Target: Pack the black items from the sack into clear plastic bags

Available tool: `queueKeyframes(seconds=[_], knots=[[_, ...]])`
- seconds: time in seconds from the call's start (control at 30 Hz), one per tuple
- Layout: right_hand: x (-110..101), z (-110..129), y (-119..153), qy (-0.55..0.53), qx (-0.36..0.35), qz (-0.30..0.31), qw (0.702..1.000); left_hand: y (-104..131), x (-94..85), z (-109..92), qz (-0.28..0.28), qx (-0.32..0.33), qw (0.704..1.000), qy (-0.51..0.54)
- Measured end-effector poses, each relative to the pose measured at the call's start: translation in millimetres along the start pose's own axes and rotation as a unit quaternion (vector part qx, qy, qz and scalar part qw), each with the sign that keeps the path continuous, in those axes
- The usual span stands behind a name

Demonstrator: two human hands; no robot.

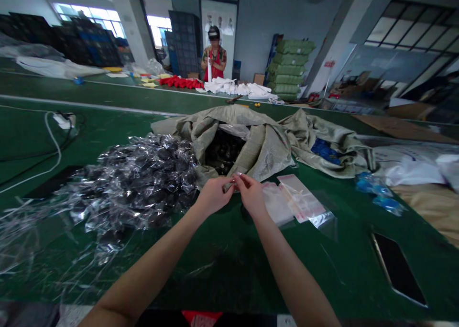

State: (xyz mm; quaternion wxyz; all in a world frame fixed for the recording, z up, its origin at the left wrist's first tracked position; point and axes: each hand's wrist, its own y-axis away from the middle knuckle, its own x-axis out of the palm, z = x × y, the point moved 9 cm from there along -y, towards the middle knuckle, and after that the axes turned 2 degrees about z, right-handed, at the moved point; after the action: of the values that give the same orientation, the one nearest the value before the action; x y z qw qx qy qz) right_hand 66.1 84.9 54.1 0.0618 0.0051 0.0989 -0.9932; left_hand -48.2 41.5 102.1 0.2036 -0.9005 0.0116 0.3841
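Note:
My left hand [215, 195] and my right hand [252, 196] meet in front of the sack, their fingertips pinched close together. Whatever lies between the fingers is too small or too clear to make out. Just behind them a woven sack [265, 147] gapes, with black pieces [224, 150] inside. To the left spreads a big heap of black pieces in clear plastic bags [143, 174]. Beside my right hand lie stacks of flat clear bags [299, 198], partly covered by that hand. Something dark shows under the right hand, mostly hidden.
A second sack [330, 126] with blue pieces [325, 150] sits to the right, near some bagged blue pieces [380, 193]. A phone [399, 267] lies at the front right. Cables [53, 140] run at left. Across the table a person [215, 57] stands behind red and white items.

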Motion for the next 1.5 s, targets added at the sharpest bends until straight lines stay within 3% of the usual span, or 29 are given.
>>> queueKeyframes(seconds=[0.23,0.43,0.57,0.73,0.9,1.27,1.33,1.5], knots=[[6,4,-4,-0.008,0.006,0.045,0.999,-8,-6.3,23,-0.014,-0.073,0.995,0.072],[-11,6,-16,0.056,-0.013,0.023,0.998,-18,-11.5,35,-0.07,-0.116,0.982,0.132],[-25,12,-17,0.151,-0.028,-0.034,0.988,-22,-13.1,29,-0.098,-0.094,0.988,0.079],[-26,38,-7,0.3,-0.087,-0.085,0.946,-27,2.9,12,-0.046,-0.049,0.998,-0.009],[-21,51,0,0.386,-0.116,-0.099,0.91,-24,3.7,3,-0.05,-0.046,0.995,-0.072],[-4,73,18,0.493,-0.178,-0.09,0.847,-14,-0.5,-9,-0.021,-0.061,0.994,-0.091],[-2,75,18,0.477,-0.2,-0.089,0.851,-13,-2.7,-10,-0.029,-0.06,0.993,-0.097],[-6,73,15,0.379,-0.186,-0.093,0.902,-15,-11.4,-11,-0.048,-0.054,0.995,-0.075]])
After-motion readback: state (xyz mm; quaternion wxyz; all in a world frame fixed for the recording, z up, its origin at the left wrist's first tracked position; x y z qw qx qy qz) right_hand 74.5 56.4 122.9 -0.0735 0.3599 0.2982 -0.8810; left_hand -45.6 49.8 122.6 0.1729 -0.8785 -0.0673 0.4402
